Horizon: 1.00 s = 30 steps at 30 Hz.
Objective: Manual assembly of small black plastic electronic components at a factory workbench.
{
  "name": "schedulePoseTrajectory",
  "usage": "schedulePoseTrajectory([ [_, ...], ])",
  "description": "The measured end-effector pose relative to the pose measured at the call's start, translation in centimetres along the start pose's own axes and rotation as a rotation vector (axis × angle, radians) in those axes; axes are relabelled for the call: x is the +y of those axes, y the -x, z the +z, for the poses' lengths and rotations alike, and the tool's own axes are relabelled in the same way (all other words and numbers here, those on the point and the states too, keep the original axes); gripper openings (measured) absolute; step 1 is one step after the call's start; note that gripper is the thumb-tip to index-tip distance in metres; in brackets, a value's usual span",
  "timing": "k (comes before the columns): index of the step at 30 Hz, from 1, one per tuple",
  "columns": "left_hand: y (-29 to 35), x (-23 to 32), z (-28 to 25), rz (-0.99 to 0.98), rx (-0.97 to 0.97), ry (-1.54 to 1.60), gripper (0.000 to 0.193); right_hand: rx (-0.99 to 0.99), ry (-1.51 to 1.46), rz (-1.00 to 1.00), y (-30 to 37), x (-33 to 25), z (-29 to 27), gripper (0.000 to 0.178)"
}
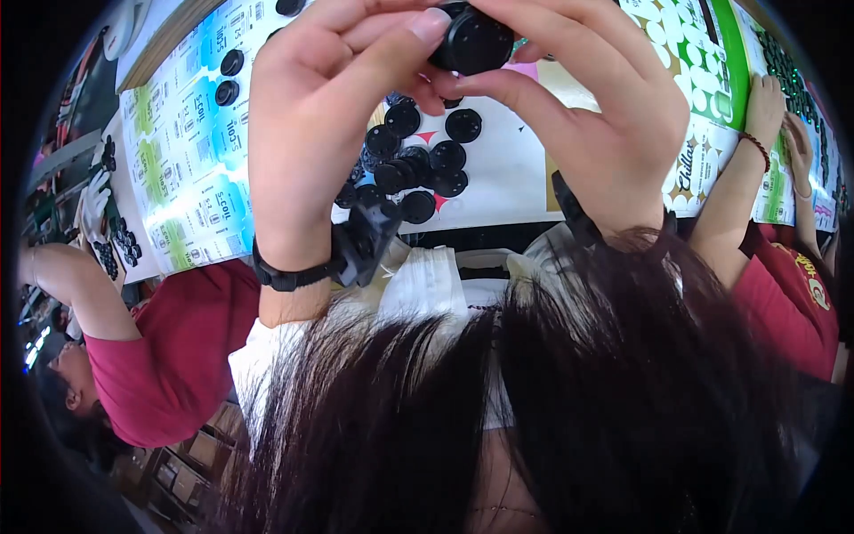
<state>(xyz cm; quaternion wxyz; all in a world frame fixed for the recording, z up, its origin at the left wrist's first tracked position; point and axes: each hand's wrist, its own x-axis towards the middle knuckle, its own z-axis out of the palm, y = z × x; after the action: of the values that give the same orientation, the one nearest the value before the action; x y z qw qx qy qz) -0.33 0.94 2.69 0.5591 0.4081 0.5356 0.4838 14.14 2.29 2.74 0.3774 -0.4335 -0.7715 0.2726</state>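
A black round cap-like part (480, 43) is held up between my two hands near the top edge of the picture. My left hand (325, 98) grips its left side, the thumb bent against it. My right hand (600, 98) has thumb and fingers closed around its right side. Beneath the hands, on the white printed worktop (498, 191), lies a loose heap of similar black round parts (414, 165), some overlapping. Fingers partly hide the held part, so its underside cannot be made out.
Further black round parts (228, 93) sit on the blue and green printed sheet (182, 214) at left. A co-worker in a red shirt (173, 356) is at left; another co-worker's hand (765, 107) rests on the table at right. My dark hair covers the lower middle.
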Motion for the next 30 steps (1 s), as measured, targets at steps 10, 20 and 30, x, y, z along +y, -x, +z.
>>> schedulePoseTrajectory([
  [10, 0.2, -1.7, -0.9, -0.044, -0.184, 0.43, 0.033, 0.03, -0.001, -0.051, 1.1, 0.6, -1.3, 0.036],
  [20, 1.2, -2.4, 0.1, -0.053, -0.134, 0.557, 0.039, 0.075, 0.001, -0.101, 0.8, 0.1, -0.4, 0.037],
  [30, -0.1, -3.5, -1.5, 0.08, -0.204, 0.415, 0.035, 0.112, 0.008, -0.144, 0.8, 0.0, 0.0, 0.038],
])
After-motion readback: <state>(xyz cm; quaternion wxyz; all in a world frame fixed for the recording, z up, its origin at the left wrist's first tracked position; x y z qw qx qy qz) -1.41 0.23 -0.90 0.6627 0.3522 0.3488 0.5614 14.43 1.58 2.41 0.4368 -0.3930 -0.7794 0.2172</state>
